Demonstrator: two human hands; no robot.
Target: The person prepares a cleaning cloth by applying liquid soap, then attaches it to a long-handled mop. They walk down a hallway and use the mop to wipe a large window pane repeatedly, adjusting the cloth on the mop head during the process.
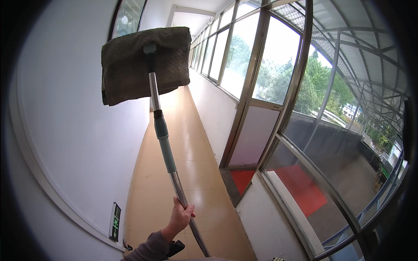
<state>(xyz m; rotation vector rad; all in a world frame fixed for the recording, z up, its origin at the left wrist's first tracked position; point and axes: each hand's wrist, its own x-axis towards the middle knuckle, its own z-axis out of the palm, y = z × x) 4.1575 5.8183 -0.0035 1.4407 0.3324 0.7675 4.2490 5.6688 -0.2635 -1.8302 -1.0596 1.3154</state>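
My left hand (181, 213) is wrapped around the metal pole (179, 186) of a flat mop, low on its visible length. The pole rises away from me, with a grey-green sleeve (167, 153) partway along it. At its top a dark brown cloth pad (130, 71) covers the mop head, held up off the floor near the left wall. A dark swivel joint (150, 53) links pad and pole. Below my hand the pole runs out of the bottom of the view. My right hand is out of view.
A tiled corridor floor (156, 176) stretches ahead between a white wall (78, 114) and a row of windows. On the right stands a framed door (258, 130), with red mat (243, 181) at its foot. A green exit sign (115, 222) sits low on the left wall.
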